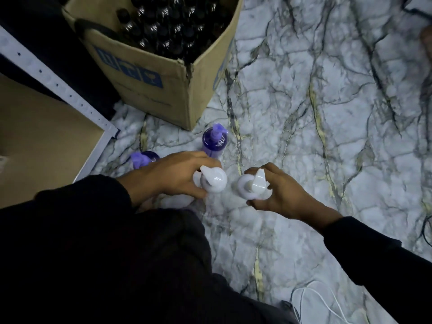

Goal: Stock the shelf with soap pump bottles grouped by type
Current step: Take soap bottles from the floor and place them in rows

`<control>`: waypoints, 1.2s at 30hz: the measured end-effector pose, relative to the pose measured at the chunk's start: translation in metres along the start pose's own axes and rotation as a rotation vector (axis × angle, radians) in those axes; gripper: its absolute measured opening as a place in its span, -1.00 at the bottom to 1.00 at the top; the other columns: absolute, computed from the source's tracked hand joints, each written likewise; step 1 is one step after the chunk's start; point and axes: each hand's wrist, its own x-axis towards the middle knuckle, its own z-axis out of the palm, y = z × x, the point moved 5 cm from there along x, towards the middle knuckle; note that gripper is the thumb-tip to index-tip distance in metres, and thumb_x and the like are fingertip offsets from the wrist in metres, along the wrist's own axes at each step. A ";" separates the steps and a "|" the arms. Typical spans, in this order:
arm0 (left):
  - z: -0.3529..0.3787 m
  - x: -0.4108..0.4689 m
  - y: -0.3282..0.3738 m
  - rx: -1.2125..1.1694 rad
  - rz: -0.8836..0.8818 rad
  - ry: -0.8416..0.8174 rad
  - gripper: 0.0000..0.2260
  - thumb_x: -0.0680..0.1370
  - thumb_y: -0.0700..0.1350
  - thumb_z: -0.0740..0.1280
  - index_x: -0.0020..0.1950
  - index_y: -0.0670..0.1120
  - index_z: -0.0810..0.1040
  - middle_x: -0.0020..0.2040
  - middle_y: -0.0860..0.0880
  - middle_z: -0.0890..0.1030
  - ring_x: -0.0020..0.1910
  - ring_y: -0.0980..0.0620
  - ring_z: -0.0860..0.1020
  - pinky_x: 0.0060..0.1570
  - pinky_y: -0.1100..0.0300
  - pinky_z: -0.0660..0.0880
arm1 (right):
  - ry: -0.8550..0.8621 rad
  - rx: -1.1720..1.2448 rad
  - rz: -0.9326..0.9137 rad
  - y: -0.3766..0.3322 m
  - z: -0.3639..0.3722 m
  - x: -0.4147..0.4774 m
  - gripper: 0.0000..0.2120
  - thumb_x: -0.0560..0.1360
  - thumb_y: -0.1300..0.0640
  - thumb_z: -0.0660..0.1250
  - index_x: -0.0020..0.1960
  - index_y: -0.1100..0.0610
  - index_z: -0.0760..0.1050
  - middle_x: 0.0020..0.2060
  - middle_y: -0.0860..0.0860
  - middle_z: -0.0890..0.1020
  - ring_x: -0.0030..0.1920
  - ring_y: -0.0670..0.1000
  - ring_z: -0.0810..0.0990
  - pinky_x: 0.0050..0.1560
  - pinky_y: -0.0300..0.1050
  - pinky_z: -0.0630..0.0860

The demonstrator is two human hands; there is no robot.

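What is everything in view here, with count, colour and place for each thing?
White pump bottles: two, white, centre, both held.
Purple pump bottles: two, purple, on the floor near the box.
Cardboard box: one, brown, top left, full of dark bottles.
Shelf: one, white rail, brown board, far left.
Floor: one, marbled white-grey, under everything.
White cable: one, white, bottom edge.
Hands: two, left hand and right hand, each gripping one white bottle.

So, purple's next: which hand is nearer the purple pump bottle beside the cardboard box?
Left. The left hand lies just beside the purple pump bottle; the right hand is farther right.
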 end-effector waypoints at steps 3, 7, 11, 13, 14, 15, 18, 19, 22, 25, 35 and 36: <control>-0.041 -0.037 0.019 0.009 -0.032 0.134 -0.57 0.32 0.03 0.54 0.15 0.19 0.54 -0.03 0.18 0.55 -0.01 0.26 0.51 -0.10 0.28 0.42 | 0.057 0.010 -0.076 -0.048 -0.022 0.011 -0.39 0.27 -0.23 0.49 0.28 -0.09 0.50 0.07 -0.12 0.49 0.09 -0.12 0.50 0.03 -0.22 0.49; -0.091 -0.102 0.043 0.001 -0.088 0.313 -0.59 0.33 -0.02 0.58 0.12 0.17 0.56 -0.01 0.16 0.59 0.02 0.22 0.53 -0.12 0.32 0.41 | 0.099 0.020 -0.193 -0.127 -0.047 0.027 -0.42 0.28 -0.09 0.59 0.24 -0.03 0.52 0.05 -0.20 0.46 0.05 -0.21 0.47 0.00 -0.34 0.39; -0.130 -0.185 0.063 -0.119 -0.146 0.533 -0.49 0.30 0.04 0.57 0.22 0.18 0.56 0.11 0.16 0.60 0.13 0.11 0.58 0.09 0.10 0.54 | 0.123 0.079 -0.311 -0.226 -0.062 0.031 -0.43 0.24 -0.10 0.57 0.17 -0.32 0.41 0.07 -0.17 0.53 0.08 -0.16 0.53 0.07 -0.21 0.49; -0.143 -0.231 0.068 -0.154 -0.198 0.625 -0.51 0.34 -0.02 0.57 0.24 0.09 0.57 0.12 0.11 0.62 0.12 0.10 0.60 0.09 0.07 0.55 | 0.107 0.149 -0.373 -0.278 -0.064 0.027 -0.38 0.26 0.00 0.60 0.22 -0.27 0.40 0.10 -0.19 0.56 0.08 -0.23 0.56 0.06 -0.33 0.49; -0.148 -0.255 0.072 -0.168 -0.229 0.668 -0.53 0.36 -0.05 0.57 0.24 0.08 0.56 0.10 0.11 0.63 0.09 0.11 0.61 0.06 0.09 0.54 | 0.086 0.182 -0.401 -0.302 -0.062 0.025 -0.37 0.29 0.09 0.62 0.24 -0.20 0.41 0.09 -0.19 0.57 0.06 -0.27 0.57 0.02 -0.41 0.46; -0.152 -0.279 0.075 -0.183 -0.254 0.719 -0.55 0.39 -0.07 0.56 0.24 0.08 0.56 0.08 0.12 0.64 0.06 0.13 0.62 0.03 0.13 0.52 | 0.062 0.203 -0.424 -0.325 -0.060 0.023 -0.38 0.31 0.16 0.61 0.24 -0.16 0.41 0.08 -0.20 0.58 0.04 -0.29 0.57 -0.02 -0.46 0.44; -0.158 -0.355 0.087 -0.216 -0.327 0.920 -0.57 0.41 -0.11 0.55 0.24 0.12 0.57 0.05 0.16 0.67 0.04 0.20 0.64 -0.01 0.17 0.52 | -0.010 0.258 -0.491 -0.392 -0.043 0.018 -0.44 0.34 0.20 0.60 0.21 -0.12 0.44 0.06 -0.19 0.60 0.03 -0.26 0.59 -0.06 -0.48 0.44; -0.158 -0.379 0.091 -0.233 -0.341 0.987 -0.56 0.40 -0.13 0.56 0.23 0.12 0.57 0.04 0.15 0.68 0.03 0.18 0.65 0.00 0.14 0.55 | -0.033 0.277 -0.512 -0.413 -0.035 0.017 -0.45 0.35 0.20 0.59 0.22 -0.09 0.44 0.07 -0.17 0.60 0.03 -0.23 0.60 -0.04 -0.45 0.47; -0.156 -0.444 0.101 -0.288 -0.349 1.157 -0.54 0.42 -0.22 0.55 0.24 0.12 0.56 0.07 0.13 0.68 0.04 0.12 0.66 0.03 0.13 0.58 | -0.101 0.345 -0.576 -0.475 -0.006 0.013 -0.46 0.37 0.17 0.59 0.25 -0.06 0.46 0.10 -0.10 0.61 0.07 -0.12 0.63 0.03 -0.27 0.57; -0.144 -0.501 0.100 -0.361 -0.369 1.351 -0.48 0.40 -0.14 0.57 0.31 0.08 0.51 0.16 0.13 0.65 0.08 0.19 0.64 -0.05 0.34 0.55 | -0.176 0.406 -0.636 -0.532 0.027 0.008 -0.49 0.34 0.08 0.59 0.20 -0.14 0.46 0.13 -0.07 0.59 0.12 -0.04 0.63 0.11 -0.12 0.60; -0.085 -0.629 0.091 -0.605 -0.399 1.934 -0.63 0.55 -0.07 0.44 0.34 0.06 0.53 0.22 0.04 0.64 0.16 0.01 0.63 0.08 -0.04 0.59 | -0.485 0.543 -0.711 -0.661 0.154 -0.006 -0.51 0.24 -0.08 0.53 0.14 -0.24 0.51 0.13 -0.02 0.62 0.11 0.05 0.63 0.12 0.04 0.63; -0.079 -0.637 0.091 -0.631 -0.397 1.988 -0.64 0.54 -0.08 0.43 0.34 0.04 0.54 0.20 0.04 0.66 0.16 0.00 0.63 0.09 -0.05 0.59 | -0.516 0.552 -0.713 -0.668 0.166 -0.007 -0.49 0.22 -0.12 0.53 0.15 -0.24 0.52 0.13 -0.01 0.62 0.12 0.05 0.63 0.13 0.07 0.63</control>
